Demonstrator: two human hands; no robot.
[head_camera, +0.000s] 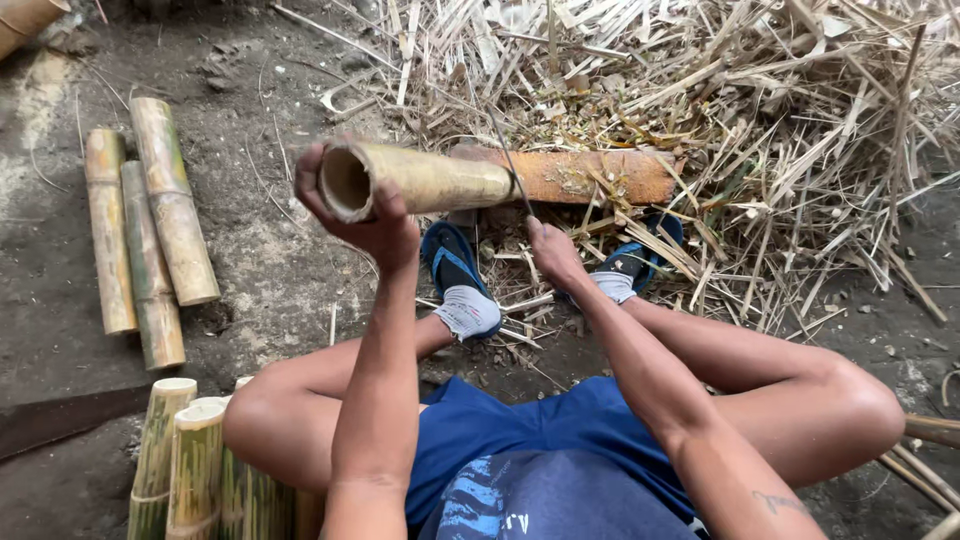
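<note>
The left hand (365, 215) is wrapped around the near, open end of a hollow bamboo section (425, 180), fingers curled over the rim and thumb under it, holding it roughly level above the ground. The far end of that section rests against a flat orange-brown block (600, 175) lying crosswise in front of the feet. The right hand (553, 250) is closed tight on the handle of a thin blade (508, 160), whose edge meets the bamboo near its far end; the handle itself is hidden in the fist. Below the bamboo, both feet wear grey socks and blue sandals (455, 265), planted on dark packed earth. Behind and to the right spreads a big heap of pale bamboo splinters and dry strips (760, 110). At the left, three cut bamboo lengths (150, 230) lie side by side on the ground, touching one another. Nearer the left knee, a cluster of shorter green-skinned bamboo pieces (190, 460) stands on end, cut faces up. A dark flat board (60, 420) lies just left of that cluster.
</note>
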